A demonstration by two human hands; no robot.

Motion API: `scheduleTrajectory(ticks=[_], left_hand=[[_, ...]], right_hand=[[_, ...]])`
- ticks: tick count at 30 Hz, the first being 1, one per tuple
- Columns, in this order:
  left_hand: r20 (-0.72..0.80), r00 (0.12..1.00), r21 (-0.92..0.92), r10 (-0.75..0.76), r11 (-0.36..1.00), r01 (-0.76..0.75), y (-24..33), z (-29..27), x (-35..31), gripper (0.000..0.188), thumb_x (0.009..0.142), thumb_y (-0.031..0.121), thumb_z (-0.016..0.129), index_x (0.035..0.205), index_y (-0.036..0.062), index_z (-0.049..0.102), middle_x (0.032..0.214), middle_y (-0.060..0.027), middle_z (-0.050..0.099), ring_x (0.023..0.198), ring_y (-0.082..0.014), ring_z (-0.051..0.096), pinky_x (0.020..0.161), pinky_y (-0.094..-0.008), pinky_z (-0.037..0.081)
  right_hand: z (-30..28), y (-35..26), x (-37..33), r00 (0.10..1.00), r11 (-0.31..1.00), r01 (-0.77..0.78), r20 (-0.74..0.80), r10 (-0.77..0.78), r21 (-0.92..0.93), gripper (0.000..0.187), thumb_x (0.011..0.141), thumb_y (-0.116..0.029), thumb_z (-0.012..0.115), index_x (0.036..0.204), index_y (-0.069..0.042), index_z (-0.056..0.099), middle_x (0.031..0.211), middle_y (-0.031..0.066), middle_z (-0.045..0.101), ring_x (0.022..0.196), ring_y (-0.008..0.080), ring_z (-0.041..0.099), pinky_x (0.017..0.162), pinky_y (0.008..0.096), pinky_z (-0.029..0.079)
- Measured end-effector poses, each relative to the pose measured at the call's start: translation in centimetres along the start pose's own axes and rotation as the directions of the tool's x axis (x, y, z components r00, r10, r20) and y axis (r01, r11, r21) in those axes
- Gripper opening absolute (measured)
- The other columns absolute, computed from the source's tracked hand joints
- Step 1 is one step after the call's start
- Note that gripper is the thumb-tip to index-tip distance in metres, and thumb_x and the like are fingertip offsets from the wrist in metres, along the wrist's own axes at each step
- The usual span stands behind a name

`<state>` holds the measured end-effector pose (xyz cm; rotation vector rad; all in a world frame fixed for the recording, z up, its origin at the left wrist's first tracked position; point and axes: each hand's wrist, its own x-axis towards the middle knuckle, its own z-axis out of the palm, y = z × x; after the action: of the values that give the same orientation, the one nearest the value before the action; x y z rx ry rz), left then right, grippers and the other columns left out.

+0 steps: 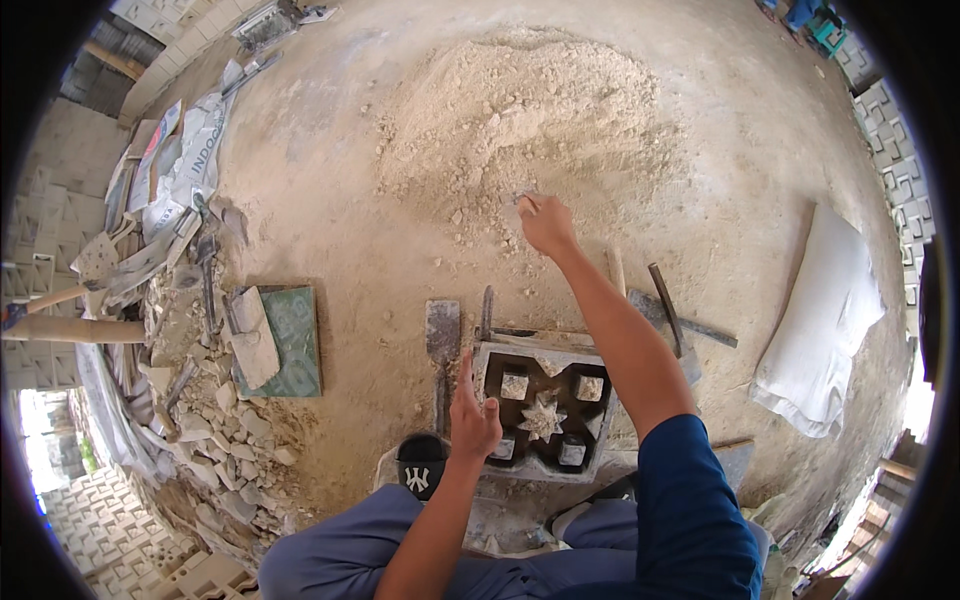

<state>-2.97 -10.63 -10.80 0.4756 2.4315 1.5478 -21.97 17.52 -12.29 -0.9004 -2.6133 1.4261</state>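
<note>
A square metal block mould [483, 372] lies in front of my legs, with dark recesses, several pale square studs and a star-shaped pale centre [543, 417]. My left hand [475, 418] is beside the mould's left wall, fingers stretched out and holding nothing; whether it touches the wall I cannot tell. My right arm reaches forward past the mould. At the near edge of a heap of pale, crumbly powder [530, 110], my right hand [548, 224] is closed round a small grey tool [517, 197], mostly hidden by the fingers.
Left of the mould lies a flat-bladed tool [443, 330]. A green patterned plate [293, 345] sits farther left, near rubble [225, 440] and torn sacks [195, 160]. To the right are a metal bar [664, 300] and a white sack [820, 325].
</note>
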Motion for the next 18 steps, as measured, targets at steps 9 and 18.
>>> scheduleTrajectory(ticks=[9, 18], left_hand=[[-0.021, 0.997, -0.027, -0.077, 0.997, 0.077, -2.1, 0.8, -1.4, 0.092, 0.097, 0.073, 0.023, 0.153, 0.0001, 0.030, 0.141, -0.0312, 0.050, 0.127, -0.0464, 0.053, 0.103, -0.0495, 0.044], [0.001, 0.945, -0.623, -0.327, 0.739, 0.256, -4.2, -0.2, -1.2, 0.084, 0.102, 0.068, 0.012, 0.149, 0.0067, 0.044, 0.134, -0.0193, 0.059, 0.117, -0.0283, 0.058, 0.105, -0.0367, 0.040]], right_hand=[[-8.7, 0.7, -13.6, 0.957, 0.965, 0.260, -0.118, -0.263, -0.041, 0.042, 0.095, -0.025, 0.065, 0.132, -0.006, 0.063, 0.098, 0.0235, 0.071, 0.082, 0.0315, 0.068, 0.078, 0.0357, 0.052], [-14.6, -2.3, -34.4, 0.963, 0.952, 0.267, 0.073, -0.259, -0.150, 0.042, 0.092, -0.011, 0.065, 0.134, -0.007, 0.062, 0.110, 0.0225, 0.071, 0.093, 0.0303, 0.071, 0.082, 0.0377, 0.053]])
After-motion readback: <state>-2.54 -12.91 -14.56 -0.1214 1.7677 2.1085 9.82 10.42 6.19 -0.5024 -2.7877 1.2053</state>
